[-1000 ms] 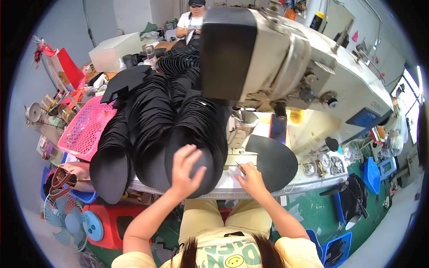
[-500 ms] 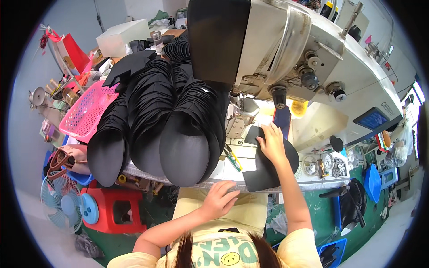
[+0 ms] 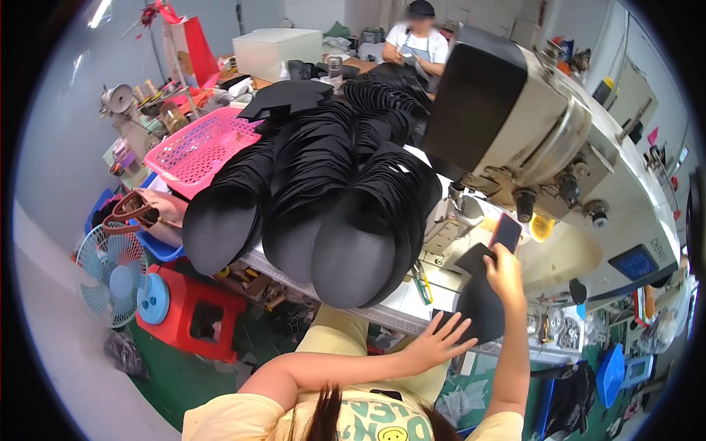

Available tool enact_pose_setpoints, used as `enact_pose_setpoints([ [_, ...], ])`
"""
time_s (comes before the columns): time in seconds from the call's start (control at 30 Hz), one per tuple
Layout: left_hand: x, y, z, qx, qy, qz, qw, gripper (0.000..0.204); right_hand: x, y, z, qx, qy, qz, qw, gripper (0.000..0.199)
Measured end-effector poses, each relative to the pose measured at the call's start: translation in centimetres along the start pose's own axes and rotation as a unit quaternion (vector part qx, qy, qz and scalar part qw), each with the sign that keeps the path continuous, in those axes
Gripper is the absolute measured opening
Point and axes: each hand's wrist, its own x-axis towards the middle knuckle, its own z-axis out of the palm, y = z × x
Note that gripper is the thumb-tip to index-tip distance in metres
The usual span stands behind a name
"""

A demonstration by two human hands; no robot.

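A flat black curved panel (image 3: 482,305) lies on the sewing machine's bed. My right hand (image 3: 504,278) grips its upper part, fingers bent and pressed together at the edge near the machine head. My left hand (image 3: 435,344) is open, its fingers spread at the panel's near lower corner; whether they press on it I cannot tell. Above and beyond the panel stands the white sewing machine (image 3: 625,191), with its needle area left of my right hand. Long overlapping stacks of black rounded panels (image 3: 353,264) fill the table to the left.
Yellow-green thread snips (image 3: 422,283) lie left of the panel. A phone-like dark slab (image 3: 506,231) and a yellow dish (image 3: 542,228) sit beyond my right hand. A pink basket (image 3: 195,158), red stool (image 3: 198,309) and fan (image 3: 114,275) stand left. Another person (image 3: 418,44) is at the far table.
My view has swung, bringing another person into sight. My left hand has moved right to the panel's lower corner, fingers spreading. My right hand has gone from lying flat on the panel to gripping its edge.
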Motion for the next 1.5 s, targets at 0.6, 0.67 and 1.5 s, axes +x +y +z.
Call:
enact_pose_setpoints([
  [0.6, 2.8, -0.1, -2.5, -0.070, 0.192, 0.082, 0.975, 0.047, -4.4, -1.9, -10.9, 0.441, -0.107, 0.167, 0.875, 0.042],
  [0.67, 2.8, -0.3, -6.6, -0.119, 0.213, 0.082, 0.966, 0.041, -4.8, -1.9, -11.1, 0.463, -0.065, 0.154, 0.871, 0.040],
  [1.5, -25.6, 2.1, -17.8, -0.398, 0.499, -0.543, 0.546, 0.028, -4.6, -13.2, 4.8, 0.425, -0.218, -0.023, 0.878, 0.031],
])
